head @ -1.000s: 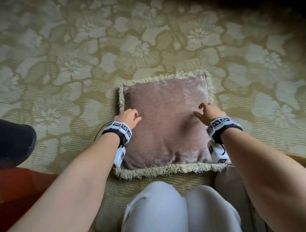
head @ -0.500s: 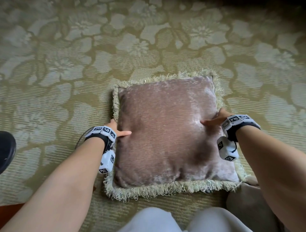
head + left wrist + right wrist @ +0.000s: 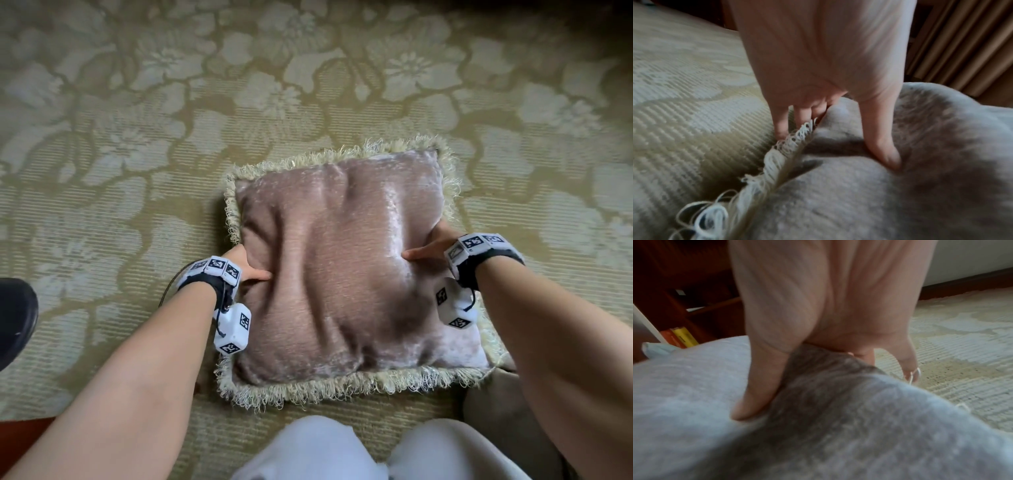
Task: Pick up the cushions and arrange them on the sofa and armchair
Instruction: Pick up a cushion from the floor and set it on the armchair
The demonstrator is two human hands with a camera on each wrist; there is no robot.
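Observation:
A square dusty-pink velvet cushion (image 3: 342, 274) with a cream fringe lies on the floral carpet in front of my knees. My left hand (image 3: 248, 265) grips its left edge, thumb pressed into the top face and fingers tucked under the fringe, as the left wrist view shows (image 3: 838, 126). My right hand (image 3: 428, 248) grips the right edge the same way, thumb on top and fingers beneath (image 3: 807, 373). The velvet wrinkles between the two thumbs. No sofa or armchair is in view.
The olive and cream floral carpet (image 3: 137, 154) spreads all around. A black shoe (image 3: 13, 318) sits at the left edge. My knees in light trousers (image 3: 376, 452) are just behind the cushion. Books (image 3: 680, 337) on a wooden shelf show in the right wrist view.
Both hands slid from the cushion's top face out to its side edges and closed on them. The cushion now sits nearer in view and its velvet has bunched between the thumbs.

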